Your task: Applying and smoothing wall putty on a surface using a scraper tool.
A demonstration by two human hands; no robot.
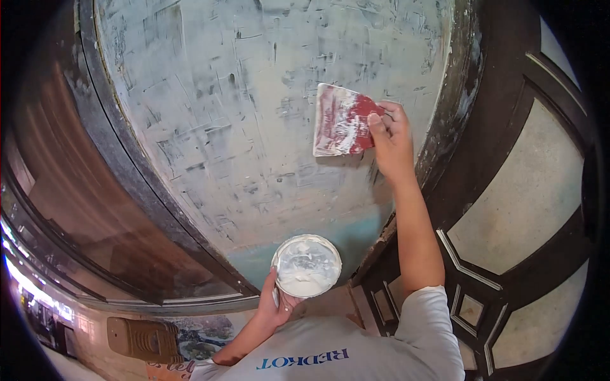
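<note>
At far left, a brownish pane [121,216] curves along the edge of your view, with a brown stool [143,338] below it. Next comes a dark frame [130,149], and then the upright panel [222,146] in front of you, its pale grey coat streaked with dark marks and turning blue-green low down.

At bottom centre, your left hand [279,305] is partly closed around the lower left side of a round tub [309,237], thumb up its outside; the tub hides some of the fingers. White paste [304,280] lies inside the tub.

Above and to the right, before the panel, is a red scraper [343,124] smeared white, its long edge facing left. You cannot tell whether it touches the panel. Your right hand [393,140] pinches its right end, thumb in front, fingers closed behind. At far right stands a dark door [492,254] with pale insets.
</note>
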